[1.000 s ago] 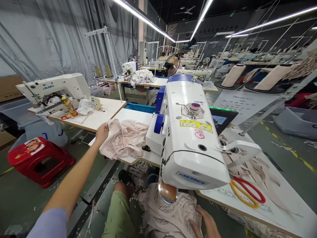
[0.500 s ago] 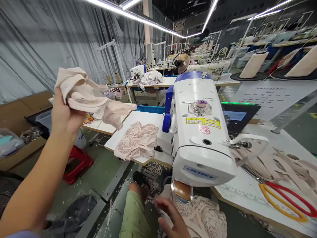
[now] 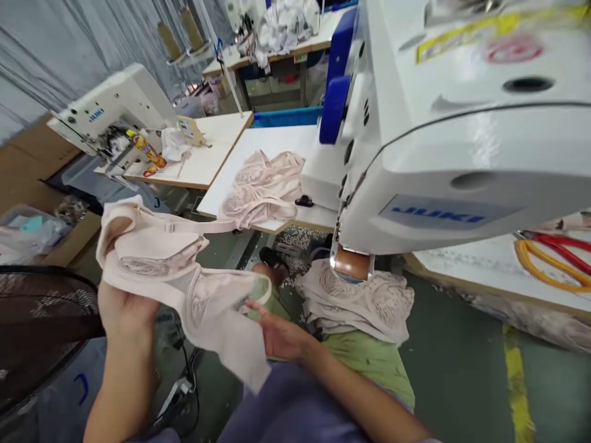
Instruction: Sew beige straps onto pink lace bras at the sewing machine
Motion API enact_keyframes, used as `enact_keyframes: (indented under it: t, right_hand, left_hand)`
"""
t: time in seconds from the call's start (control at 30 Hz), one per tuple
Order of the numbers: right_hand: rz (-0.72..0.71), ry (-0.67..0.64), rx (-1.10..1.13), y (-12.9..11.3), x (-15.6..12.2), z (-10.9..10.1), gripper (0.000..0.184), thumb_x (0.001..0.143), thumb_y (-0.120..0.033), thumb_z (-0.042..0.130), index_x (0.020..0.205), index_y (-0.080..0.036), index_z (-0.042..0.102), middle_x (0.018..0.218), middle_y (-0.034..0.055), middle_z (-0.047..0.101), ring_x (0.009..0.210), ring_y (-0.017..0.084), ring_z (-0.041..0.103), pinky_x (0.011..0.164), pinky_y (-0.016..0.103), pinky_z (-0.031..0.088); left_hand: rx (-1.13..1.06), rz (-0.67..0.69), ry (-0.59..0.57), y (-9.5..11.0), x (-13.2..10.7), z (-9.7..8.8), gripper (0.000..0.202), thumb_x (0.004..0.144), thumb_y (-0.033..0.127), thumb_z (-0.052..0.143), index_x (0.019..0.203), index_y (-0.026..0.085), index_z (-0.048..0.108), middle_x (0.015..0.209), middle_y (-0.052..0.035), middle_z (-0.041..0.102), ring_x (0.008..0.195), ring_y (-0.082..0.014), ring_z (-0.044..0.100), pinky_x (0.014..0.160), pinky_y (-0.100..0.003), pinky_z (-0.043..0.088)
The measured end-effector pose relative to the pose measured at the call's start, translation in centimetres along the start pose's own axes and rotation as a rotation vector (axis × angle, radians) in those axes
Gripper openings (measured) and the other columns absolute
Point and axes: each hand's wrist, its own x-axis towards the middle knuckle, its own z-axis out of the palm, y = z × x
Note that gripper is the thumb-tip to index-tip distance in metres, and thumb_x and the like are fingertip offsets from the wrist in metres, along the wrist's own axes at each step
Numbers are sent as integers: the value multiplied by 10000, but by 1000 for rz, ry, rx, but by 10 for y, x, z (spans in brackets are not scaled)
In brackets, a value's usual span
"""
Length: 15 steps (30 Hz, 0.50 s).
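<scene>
I hold a pale pink lace bra (image 3: 175,271) in front of my lap with both hands. My left hand (image 3: 122,311) is closed on its left cup from below. My right hand (image 3: 274,332) grips the right edge of the garment, fingers curled under the fabric. More pink lace pieces (image 3: 364,298) lie on my lap under the head of the white Juki sewing machine (image 3: 452,123). A small pile of the same pink garments (image 3: 261,187) lies on the white table (image 3: 249,147) to the machine's left.
Red and yellow scissors (image 3: 554,258) lie on the table at right. A second white sewing machine (image 3: 113,107) with a bottle stands on another table at left. A dark fan guard (image 3: 37,332) sits low left. Cardboard boxes line the left wall.
My left hand brought the bra down from head height to my lap, and my right hand rose and took hold of its other side. The camera tilted down and closer.
</scene>
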Motion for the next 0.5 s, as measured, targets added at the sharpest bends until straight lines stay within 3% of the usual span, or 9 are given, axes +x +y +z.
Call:
enact_keyframes:
  t: [0.07, 0.17, 0.27, 0.33, 0.4, 0.5]
  right_hand:
    - [-47, 148, 59, -3, -12, -21, 562, 731, -449, 820, 1196, -205, 619, 985, 19, 736, 984, 234, 718, 854, 370, 538]
    - [-168, 396, 28, -8, -24, -55, 507, 562, -292, 894, 977, -173, 628, 806, 4, 720, 746, 216, 720, 744, 351, 559]
    - [-370, 594, -12, -23, -45, -79, 612, 535, -234, 908, 1039, -221, 562, 763, -40, 702, 680, 182, 680, 677, 295, 540]
    - [-551, 716, -74, -38, -66, -83, 670, 593, -247, 907, 1126, -256, 501, 781, -63, 702, 721, 162, 670, 693, 259, 519]
    - [-703, 818, -196, -54, -89, -80, 665, 641, -274, 901, 1145, -263, 466, 824, -48, 723, 750, 158, 669, 708, 253, 508]
    - [-796, 910, -364, -68, -118, -68, 581, 687, -323, 883, 1095, -262, 474, 913, 3, 756, 817, 180, 697, 740, 278, 517]
  left_hand:
    - [-105, -132, -5, -35, -8, -11, 418, 1009, 536, 434, 1356, 371, 601, 1553, 90, 501, 1548, -251, 268, 1236, -587, 304]
    - [-201, -329, 67, -94, -18, -33, 429, 984, 522, 504, 1349, 332, 624, 1523, 9, 547, 1503, -303, 365, 1192, -633, 355]
    - [-255, -465, 134, -152, -25, -65, 421, 944, 408, 573, 1340, 282, 637, 1444, -56, 624, 1437, -324, 467, 1156, -626, 406]
    - [-237, -526, 191, -191, -30, -87, 434, 904, 390, 589, 1315, 264, 647, 1364, -80, 682, 1398, -331, 515, 1125, -613, 442]
    - [-177, -542, 321, -228, -38, -104, 438, 894, 468, 527, 1241, 243, 672, 1251, -98, 738, 1362, -322, 554, 1087, -576, 487]
    - [-53, -692, 372, -277, -59, -113, 373, 845, 479, 517, 1055, 224, 691, 1070, -104, 782, 1289, -303, 619, 1046, -495, 538]
